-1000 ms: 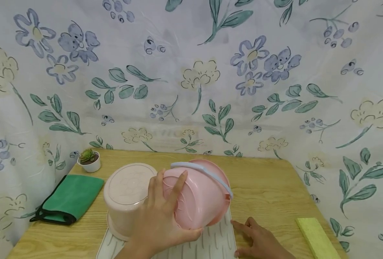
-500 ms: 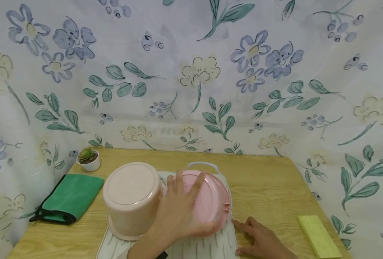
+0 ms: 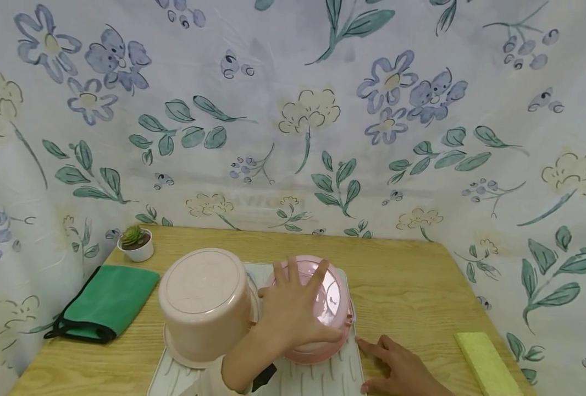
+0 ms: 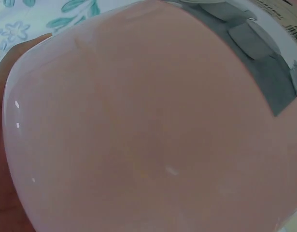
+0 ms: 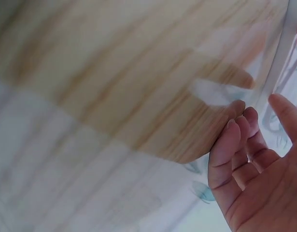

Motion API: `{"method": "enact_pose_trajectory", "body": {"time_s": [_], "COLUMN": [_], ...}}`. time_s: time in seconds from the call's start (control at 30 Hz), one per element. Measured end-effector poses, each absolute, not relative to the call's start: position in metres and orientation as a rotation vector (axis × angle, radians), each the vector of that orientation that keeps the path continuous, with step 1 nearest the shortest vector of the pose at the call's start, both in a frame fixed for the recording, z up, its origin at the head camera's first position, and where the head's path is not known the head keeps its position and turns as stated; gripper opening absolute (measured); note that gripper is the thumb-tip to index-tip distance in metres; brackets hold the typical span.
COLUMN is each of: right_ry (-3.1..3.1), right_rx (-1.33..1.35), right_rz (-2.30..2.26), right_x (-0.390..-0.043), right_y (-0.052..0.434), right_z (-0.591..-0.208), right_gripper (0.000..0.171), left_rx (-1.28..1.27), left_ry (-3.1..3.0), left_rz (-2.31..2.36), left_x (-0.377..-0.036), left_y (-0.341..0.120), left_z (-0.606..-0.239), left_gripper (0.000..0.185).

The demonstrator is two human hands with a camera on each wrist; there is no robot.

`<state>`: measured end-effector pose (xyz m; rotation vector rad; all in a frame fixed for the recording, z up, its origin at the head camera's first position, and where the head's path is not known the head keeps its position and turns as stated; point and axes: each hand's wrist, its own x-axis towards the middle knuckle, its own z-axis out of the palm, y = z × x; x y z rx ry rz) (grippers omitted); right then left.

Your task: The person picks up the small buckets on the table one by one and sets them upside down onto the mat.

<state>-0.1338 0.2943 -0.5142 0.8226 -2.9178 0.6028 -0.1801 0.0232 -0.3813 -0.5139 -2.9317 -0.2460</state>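
two upturned pink bowls (image 3: pixel 318 308), one mat (image 3: pixel 322 379), left hand (image 3: pixel 293 313) atop.

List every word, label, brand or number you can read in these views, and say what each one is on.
No text can be read.
Faint lettering shows through the floral cloth behind the table: too faint to read.
A strip of print at the left wrist view's top right corner: too blurred to read.

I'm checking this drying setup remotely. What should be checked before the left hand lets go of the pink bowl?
1. Pink bowl upside down on the drying mat: ok.
2. Rim fully flat on the mat: cannot tell.
3. Left hand spread over the bowl's base: ok.
4. Bowl apart from the beige tub: cannot tell, the hand hides the gap.
5. Right hand flat on the table by the mat's edge: ok.
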Motion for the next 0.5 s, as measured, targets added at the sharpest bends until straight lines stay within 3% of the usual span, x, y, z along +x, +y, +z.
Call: {"method": "enact_pose_trajectory", "body": {"time_s": [0.5], "right_ry": [-2.979], "right_rx": [0.850], "right_rz": [0.619], "right_x": [-0.136], "right_y": [0.295], "right_z": [-0.512], "right_gripper": [0.075], "left_rx": [-0.497], "left_ry": [-2.971], "left_rz": [-0.122], "left_x": [-0.195], "left_y": [0.036], "left_z": [-0.379], "left_gripper": [0.124]}}
